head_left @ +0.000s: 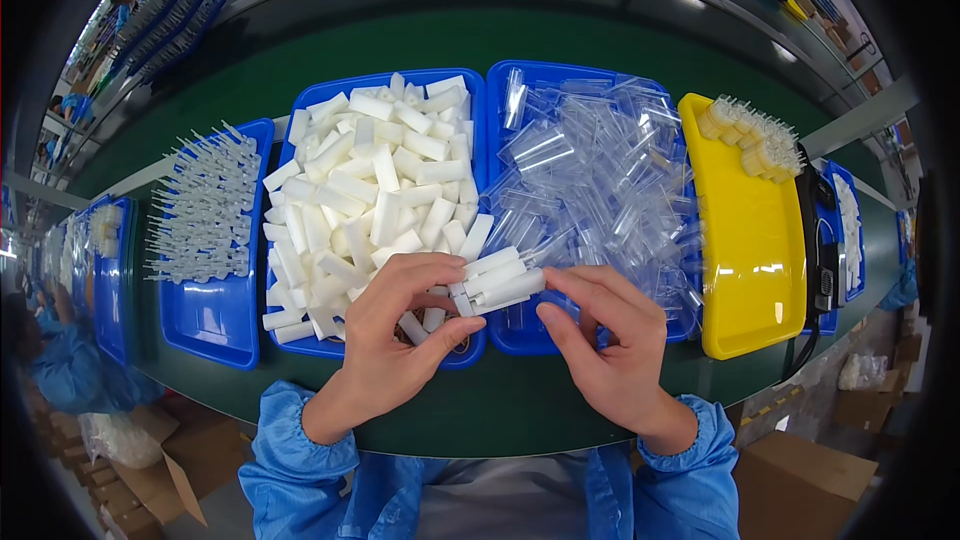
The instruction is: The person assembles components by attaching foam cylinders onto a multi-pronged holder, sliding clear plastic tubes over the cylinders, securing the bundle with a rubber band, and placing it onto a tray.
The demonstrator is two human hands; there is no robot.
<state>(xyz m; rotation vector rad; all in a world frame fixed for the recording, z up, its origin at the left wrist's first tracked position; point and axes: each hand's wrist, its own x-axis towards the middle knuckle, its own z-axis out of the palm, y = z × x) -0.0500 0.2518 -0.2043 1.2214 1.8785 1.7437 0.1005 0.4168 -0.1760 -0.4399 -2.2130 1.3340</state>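
My left hand pinches a small white plastic part between thumb and fingers, just above the near edge of the trays. Several white foam sticks lie side by side on that part, pointing right. At their right end is my right hand. Its index fingertip touches the end of a stick, while the thumb stays a little apart below it and the other fingers curl. Behind my left hand, a blue tray is heaped with loose white foam sticks.
A second blue tray holds clear plastic sleeves. Farther left, another blue tray bears many thin-tipped pale parts. To the right, a yellow tray has assembled pieces at its far end. Cardboard boxes stand below.
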